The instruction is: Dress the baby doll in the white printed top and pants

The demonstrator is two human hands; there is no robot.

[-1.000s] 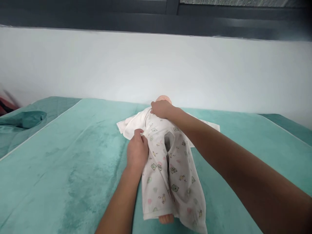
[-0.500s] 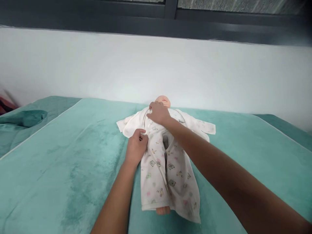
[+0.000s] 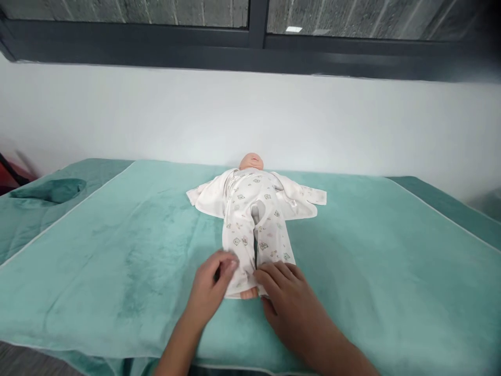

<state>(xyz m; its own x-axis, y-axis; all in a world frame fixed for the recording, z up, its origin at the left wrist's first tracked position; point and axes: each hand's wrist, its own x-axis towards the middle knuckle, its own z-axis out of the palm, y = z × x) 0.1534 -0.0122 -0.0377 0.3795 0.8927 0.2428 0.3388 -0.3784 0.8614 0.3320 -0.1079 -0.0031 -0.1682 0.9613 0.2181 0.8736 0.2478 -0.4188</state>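
Note:
A baby doll (image 3: pixel 251 161) lies on its back in the middle of a teal blanket (image 3: pixel 117 245), head toward the wall. It wears a white printed sleepsuit (image 3: pixel 250 214) with sleeves spread to both sides. My left hand (image 3: pixel 211 287) pinches the hem of the left trouser leg near the doll's foot (image 3: pixel 249 293). Beside it, my right hand (image 3: pixel 287 297) lies on the hem of the other leg, fingers stretched out and flat on the cloth.
The blanket covers a wide table that ends at a white wall (image 3: pixel 250 120) under a dark window frame (image 3: pixel 250 49). A darker teal cloth (image 3: pixel 50 189) lies bunched at the far left. The table's near edge runs just below my wrists.
Both hands have come down from the doll's chest and waist to the leg hems at its feet. The view has pulled back, so the doll looks smaller.

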